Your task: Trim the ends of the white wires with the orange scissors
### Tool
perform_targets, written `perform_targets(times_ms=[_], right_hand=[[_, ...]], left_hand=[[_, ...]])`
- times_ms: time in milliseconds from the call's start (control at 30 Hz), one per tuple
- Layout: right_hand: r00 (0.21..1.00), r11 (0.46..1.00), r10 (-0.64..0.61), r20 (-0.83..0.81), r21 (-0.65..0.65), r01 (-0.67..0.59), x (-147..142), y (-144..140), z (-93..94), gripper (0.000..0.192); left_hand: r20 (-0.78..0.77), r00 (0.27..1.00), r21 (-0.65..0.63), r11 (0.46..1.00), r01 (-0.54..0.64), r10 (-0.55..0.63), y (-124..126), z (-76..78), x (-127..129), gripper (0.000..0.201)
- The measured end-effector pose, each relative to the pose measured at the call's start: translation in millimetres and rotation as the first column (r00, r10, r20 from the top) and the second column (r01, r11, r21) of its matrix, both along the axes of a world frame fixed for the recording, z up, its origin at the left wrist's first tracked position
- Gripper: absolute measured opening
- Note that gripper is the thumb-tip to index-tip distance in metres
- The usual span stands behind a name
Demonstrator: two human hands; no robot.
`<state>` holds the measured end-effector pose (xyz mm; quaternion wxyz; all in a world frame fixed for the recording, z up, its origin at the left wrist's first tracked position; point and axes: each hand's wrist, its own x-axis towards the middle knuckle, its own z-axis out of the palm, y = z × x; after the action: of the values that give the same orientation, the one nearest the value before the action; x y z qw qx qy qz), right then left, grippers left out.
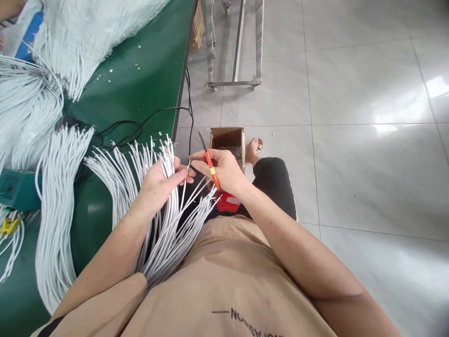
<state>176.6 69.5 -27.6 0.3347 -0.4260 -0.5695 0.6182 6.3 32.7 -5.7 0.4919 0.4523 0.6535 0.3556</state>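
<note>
Grey floor tiles (pixel 351 140) and a green workbench (pixel 140 84) frame the head view, where a seated person is seen from above with a bundle of white cables (pixel 168 210) laid across the lap. The left hand (pixel 159 180) is closed around the upper part of the bundle, the cut ends fanned out above the fingers. One cable end (pixel 188 164) is pinched between the left thumb and the fingertips of the right hand (pixel 224 171), which is curled shut around an orange-handled cutter (pixel 210 164); the blade tip is pointed up and away, just above the pinched end. Directly beyond the hands, an open cardboard box (pixel 227 140) of small dark offcuts is set on the floor, with a sandalled foot (pixel 254 150) beside it. More white cables (pixel 56 196) are draped over the bench edge, near a black cord (pixel 147 121) and a teal device (pixel 17 189). A metal trolley frame (pixel 235 56) is parked further back.

The blade is held very close to the left thumb and fingers, so a slip could nick the skin. Loose strands could slide off the lap if the left grip were eased, and trimmed bits could miss the box, judging by the scraps scattered on the floor.
</note>
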Motion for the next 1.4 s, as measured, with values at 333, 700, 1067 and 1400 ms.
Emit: perform_targets(times_ms=[333,700,1067,1400], right_hand=[[0.99,0.984,-0.056,-0.129,-0.177,0.032,-5.7,-1.8,2.1,0.021],[0.981,0.984,-0.073,-0.181,-0.172,0.041,-4.8,-4.3,1.0,0.019],[0.958,0.959,-0.196,-0.208,-0.244,0.143,-22.3,-14.9,-2.6,0.014],[0.974,0.969,-0.156,-0.166,-0.218,0.118,-13.0,-12.0,-7.3,0.015]], left_hand=[[-0.037,0.999,-0.001,1.0,0.001,-0.001,-1.8,2.0,2.0,0.028],[0.021,1.0,-0.012,1.0,0.015,-0.014,-2.4,2.9,3.3,0.027],[-0.211,0.977,0.047,0.999,0.024,-0.014,-4.0,5.1,5.3,0.033],[-0.063,0.998,0.024,1.0,0.008,-0.006,-2.4,2.2,3.2,0.03]])
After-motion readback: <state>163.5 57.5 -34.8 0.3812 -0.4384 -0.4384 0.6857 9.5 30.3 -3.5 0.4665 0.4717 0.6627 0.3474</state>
